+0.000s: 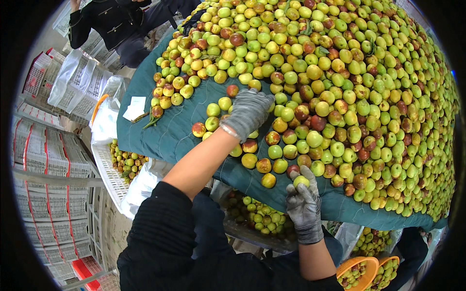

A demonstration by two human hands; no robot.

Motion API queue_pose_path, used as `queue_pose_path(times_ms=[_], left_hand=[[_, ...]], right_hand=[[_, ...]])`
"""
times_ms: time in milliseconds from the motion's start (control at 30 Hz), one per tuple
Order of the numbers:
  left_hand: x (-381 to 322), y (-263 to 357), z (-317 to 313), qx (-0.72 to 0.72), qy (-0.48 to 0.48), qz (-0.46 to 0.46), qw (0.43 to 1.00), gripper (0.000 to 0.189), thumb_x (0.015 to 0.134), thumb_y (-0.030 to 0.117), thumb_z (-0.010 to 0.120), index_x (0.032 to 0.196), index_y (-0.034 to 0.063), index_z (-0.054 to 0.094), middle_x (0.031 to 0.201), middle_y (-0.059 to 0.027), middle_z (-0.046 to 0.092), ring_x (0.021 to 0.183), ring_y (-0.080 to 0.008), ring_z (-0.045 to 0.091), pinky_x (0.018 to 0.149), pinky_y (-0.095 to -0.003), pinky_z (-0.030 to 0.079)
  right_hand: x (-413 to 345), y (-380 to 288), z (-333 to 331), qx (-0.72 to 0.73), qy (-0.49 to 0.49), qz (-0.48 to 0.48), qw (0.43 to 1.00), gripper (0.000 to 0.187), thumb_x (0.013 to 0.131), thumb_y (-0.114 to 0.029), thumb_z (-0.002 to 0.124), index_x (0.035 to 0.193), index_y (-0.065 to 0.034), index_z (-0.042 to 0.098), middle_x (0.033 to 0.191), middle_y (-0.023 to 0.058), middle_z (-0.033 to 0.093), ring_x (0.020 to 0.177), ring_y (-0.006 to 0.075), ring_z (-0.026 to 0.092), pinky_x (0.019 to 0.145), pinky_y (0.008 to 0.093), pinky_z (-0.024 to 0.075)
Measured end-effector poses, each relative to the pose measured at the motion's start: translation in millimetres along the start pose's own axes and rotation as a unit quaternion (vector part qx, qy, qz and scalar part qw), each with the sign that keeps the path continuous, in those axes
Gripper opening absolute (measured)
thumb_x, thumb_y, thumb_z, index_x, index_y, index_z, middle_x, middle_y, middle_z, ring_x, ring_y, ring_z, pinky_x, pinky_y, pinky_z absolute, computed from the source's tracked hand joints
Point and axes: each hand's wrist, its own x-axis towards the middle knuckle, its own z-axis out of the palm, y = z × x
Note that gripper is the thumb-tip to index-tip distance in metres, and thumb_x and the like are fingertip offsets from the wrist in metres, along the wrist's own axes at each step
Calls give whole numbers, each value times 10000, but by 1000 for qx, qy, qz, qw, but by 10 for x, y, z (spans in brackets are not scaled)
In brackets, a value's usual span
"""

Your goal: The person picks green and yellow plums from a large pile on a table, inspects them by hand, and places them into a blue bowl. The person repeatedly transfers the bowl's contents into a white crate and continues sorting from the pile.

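Observation:
A large heap of green, yellow and red-brown jujubes (322, 109) lies before me on a dark green quilted cloth (165, 132). My left hand (251, 111), in a grey knit glove with a pale band at the wrist, reaches down among loose jujubes at the heap's near side. Its fingertips are partly hidden, so whether they grip a fruit is unclear. My right hand (305, 205), gloved too with grey-stained fingers, is palm up by the cloth's near edge. Between its thumb and fingers it holds one yellow-green jujube (301, 180).
A white paper slip (134, 108) lies on the cloth. Below the near edge are a container of green jujubes (265, 218) and orange baskets (358, 271). Left stand a white plastic crate (107, 178) and stacked printed boxes (54, 156). A person (109, 23) in dark clothes is across, upper left.

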Motion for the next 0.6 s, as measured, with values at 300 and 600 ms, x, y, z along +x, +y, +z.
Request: queue_pose_path(times_ms=[300, 600], left_hand=[[-484, 547, -321, -386, 83, 148, 907, 467, 746, 267, 710, 1156, 98, 562, 1046, -111, 583, 982, -295, 562, 856, -384, 455], [-732, 697, -154, -442, 34, 101, 891, 379, 798, 250, 667, 1112, 51, 596, 1044, -139, 629, 994, -278, 593, 853, -384, 467]], right_hand=[[69, 2, 20, 160, 70, -1, 985, 407, 927, -382, 481, 1267, -163, 434, 1166, 121, 541, 949, 249, 594, 738, 390, 544], [19, -51, 36, 194, 65, 23, 978, 564, 878, -540, 439, 1236, -107, 493, 1236, 99, 531, 1151, 293, 494, 705, 350, 549]])
